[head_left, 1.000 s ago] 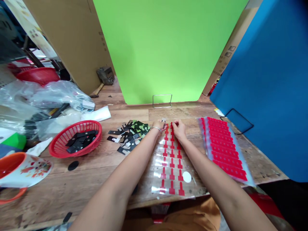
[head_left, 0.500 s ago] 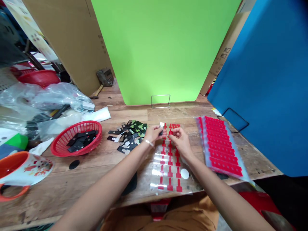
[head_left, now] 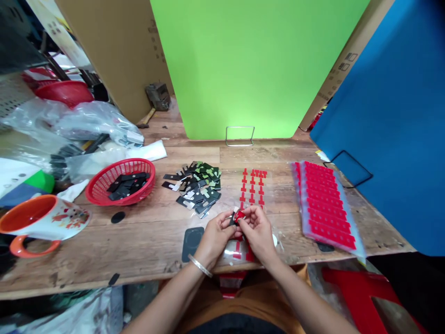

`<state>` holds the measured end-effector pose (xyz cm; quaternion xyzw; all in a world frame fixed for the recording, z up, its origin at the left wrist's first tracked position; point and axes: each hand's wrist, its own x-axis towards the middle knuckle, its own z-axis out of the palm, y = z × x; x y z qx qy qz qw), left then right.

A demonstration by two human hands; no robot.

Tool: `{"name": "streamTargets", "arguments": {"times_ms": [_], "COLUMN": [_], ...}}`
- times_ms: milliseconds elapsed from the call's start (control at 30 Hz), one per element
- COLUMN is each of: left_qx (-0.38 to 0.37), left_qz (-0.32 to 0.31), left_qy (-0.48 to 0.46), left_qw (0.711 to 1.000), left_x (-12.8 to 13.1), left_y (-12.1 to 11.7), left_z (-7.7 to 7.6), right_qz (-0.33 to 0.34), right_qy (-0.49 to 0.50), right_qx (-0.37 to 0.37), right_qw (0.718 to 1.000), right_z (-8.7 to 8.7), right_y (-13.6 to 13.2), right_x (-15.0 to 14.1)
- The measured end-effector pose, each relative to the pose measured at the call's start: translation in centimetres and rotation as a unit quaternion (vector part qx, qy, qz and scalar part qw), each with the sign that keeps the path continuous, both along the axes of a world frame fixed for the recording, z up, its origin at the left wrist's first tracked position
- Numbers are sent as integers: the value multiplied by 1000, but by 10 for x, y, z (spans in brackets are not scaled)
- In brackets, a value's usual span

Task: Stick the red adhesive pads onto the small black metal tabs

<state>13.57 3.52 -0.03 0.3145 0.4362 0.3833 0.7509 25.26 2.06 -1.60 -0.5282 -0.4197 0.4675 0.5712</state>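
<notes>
My left hand (head_left: 218,234) pinches a small black flat piece (head_left: 233,218) with a pale tip. Against it, my right hand (head_left: 259,230) holds a red T-shaped sticker (head_left: 239,215) between thumb and fingers, so the two pieces meet. Both hands are over a clear sheet carrying rows of red T-shaped stickers (head_left: 252,189); its lower part is partly hidden by them. Left of the sheet lies a loose pile of black notched flat pieces (head_left: 201,188), some showing green or silvery faces. A red plastic basket (head_left: 91,191) farther left has black pieces inside.
An orange and white mug (head_left: 69,220) stands at the left. Stacked sheets of red stickers (head_left: 327,204) lie at the right. Green (head_left: 257,69) and blue (head_left: 385,139) boards stand behind, with wire handles. Plastic bags (head_left: 93,125) crowd the back left.
Both hands have drawn back toward me from the top of the sticker sheet and come together. The red sticker now touches the black piece. The view has shifted slightly.
</notes>
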Motion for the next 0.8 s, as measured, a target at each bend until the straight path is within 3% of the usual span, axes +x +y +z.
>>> {"name": "streamTargets", "arguments": {"times_ms": [800], "left_qx": [-19], "left_qz": [-22], "left_qy": [-11], "left_qw": [1000], "left_x": [2], "left_y": [-4], "left_z": [4], "right_qz": [-16], "right_qy": [0], "right_qx": [-26], "right_qw": [1000], "right_z": [4], "right_y": [-4], "right_x": [-2]}}
